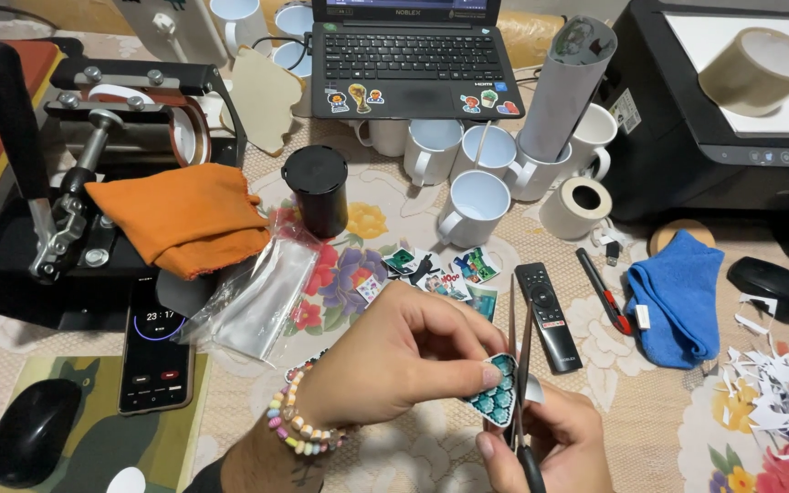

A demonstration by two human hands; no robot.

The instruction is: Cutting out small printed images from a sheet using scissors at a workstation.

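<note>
My left hand [394, 361], with a bead bracelet on the wrist, pinches a small teal patterned sticker [497, 394] with a white border. My right hand [554, 443] grips a pair of scissors [519, 356] whose long blades point away from me, right beside the sticker's edge. Several cut-out stickers [440, 270] lie on the floral tablecloth just beyond my hands.
A black remote [546, 315], a red-tipped cutter [604, 292], a blue cloth [678, 297], a black mouse [771, 287] and paper scraps [783, 397] lie to the right. White mugs [472, 205], a laptop [411, 59], a printer [732, 100], a mug press [93, 173], an orange cloth [184, 215] and a phone [155, 351] surround them.
</note>
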